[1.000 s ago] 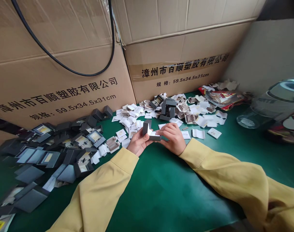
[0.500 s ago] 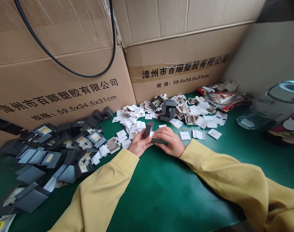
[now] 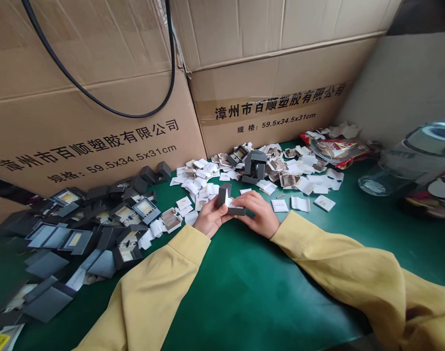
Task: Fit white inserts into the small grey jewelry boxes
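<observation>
A small dark grey box [image 3: 224, 194] with its lid raised is held over the green table [image 3: 237, 292]. My left hand [image 3: 210, 218] grips its left side, thumb on the front. My right hand [image 3: 258, 213] is at the right side of the box, its fingertips at a white insert [image 3: 229, 201] inside; whether they pinch it is hard to tell. Behind the hands lies a heap of white folded papers and card inserts [image 3: 200, 178], with a few dark boxes [image 3: 255, 165] among them.
Many dark boxes, several open, pile up at the left [image 3: 109, 234]. Large cardboard cartons [image 3: 273, 87] stand behind, with a black cable [image 3: 134, 115] hanging in front. A red snack bag [image 3: 339, 150] and a clear plastic jar [image 3: 401, 165] are at the right.
The box has tilted slightly in my left hand, and my right fingers have shifted a little around its right side and insert. The piles look the same.
</observation>
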`<state>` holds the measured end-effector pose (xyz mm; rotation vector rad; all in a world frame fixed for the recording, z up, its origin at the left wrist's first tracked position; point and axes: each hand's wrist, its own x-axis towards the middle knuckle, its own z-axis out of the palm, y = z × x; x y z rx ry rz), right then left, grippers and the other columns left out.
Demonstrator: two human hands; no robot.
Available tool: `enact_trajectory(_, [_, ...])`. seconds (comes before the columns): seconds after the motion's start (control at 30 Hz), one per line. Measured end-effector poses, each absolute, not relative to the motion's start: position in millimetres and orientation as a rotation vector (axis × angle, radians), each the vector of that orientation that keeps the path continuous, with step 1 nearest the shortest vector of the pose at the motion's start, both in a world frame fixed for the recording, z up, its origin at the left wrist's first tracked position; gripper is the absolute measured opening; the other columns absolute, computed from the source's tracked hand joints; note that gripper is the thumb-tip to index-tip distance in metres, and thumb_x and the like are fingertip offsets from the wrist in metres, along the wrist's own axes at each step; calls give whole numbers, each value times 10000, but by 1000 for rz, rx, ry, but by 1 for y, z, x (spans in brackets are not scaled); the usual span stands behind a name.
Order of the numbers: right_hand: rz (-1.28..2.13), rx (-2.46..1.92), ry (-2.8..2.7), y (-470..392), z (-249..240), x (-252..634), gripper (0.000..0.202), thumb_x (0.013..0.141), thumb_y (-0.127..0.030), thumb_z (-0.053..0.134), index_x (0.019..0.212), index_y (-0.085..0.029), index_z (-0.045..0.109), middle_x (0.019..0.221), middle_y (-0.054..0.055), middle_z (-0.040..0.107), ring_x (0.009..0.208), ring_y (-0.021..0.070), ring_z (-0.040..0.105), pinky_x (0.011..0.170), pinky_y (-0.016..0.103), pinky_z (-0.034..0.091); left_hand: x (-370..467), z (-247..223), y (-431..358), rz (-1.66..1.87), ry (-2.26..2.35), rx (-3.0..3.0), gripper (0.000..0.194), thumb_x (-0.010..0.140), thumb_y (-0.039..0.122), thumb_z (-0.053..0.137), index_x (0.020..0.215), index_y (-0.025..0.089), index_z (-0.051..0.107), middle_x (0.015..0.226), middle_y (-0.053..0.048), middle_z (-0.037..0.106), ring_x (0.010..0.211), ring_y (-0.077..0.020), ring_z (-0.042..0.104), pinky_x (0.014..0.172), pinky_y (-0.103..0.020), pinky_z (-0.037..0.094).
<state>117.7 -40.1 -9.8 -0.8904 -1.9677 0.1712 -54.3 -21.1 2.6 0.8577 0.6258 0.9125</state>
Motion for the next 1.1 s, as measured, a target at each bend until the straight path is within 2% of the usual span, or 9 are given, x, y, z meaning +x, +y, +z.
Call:
enact_trajectory(0.13, [93, -961, -1890, -40, -10, 119, 204, 762, -336, 613, 906, -199, 567, 879, 64, 609, 858, 202, 517, 745, 355, 419, -54, 4, -22, 936, 637, 835, 399, 671, 232, 691, 1039, 143, 564, 999, -75, 608, 914, -219, 593, 849, -400, 463])
enact_trajectory(0.47, [0, -974, -1969, -38, -11, 122, 100, 773, -269, 579, 833, -190, 577, 779, 44, 587, 800, 187, 504, 706, 337, 385, -55, 0, -22, 950, 634, 855, 360, 686, 236, 678, 1015, 123, 587, 938, -80, 621, 827, -210, 608, 789, -391, 479])
enact_trajectory(0.77, [115, -960, -1907, -40, -8, 119, 308, 769, -398, 588, 1005, -206, 539, 986, 80, 616, 937, 219, 514, 795, 375, 424, -56, 5, -22, 915, 616, 836, 393, 682, 217, 682, 1048, 127, 571, 987, -90, 623, 880, -221, 601, 804, -382, 479])
enact_trajectory(1.1, [138, -922, -2058, -40, -9, 119, 332, 806, -353, 550, 1104, -209, 527, 1115, 74, 606, 1021, 227, 494, 873, 420, 403, -57, -3, -21, 863, 590, 830, 330, 724, 255, 649, 1024, 134, 587, 851, -62, 631, 797, -171, 616, 708, -305, 526])
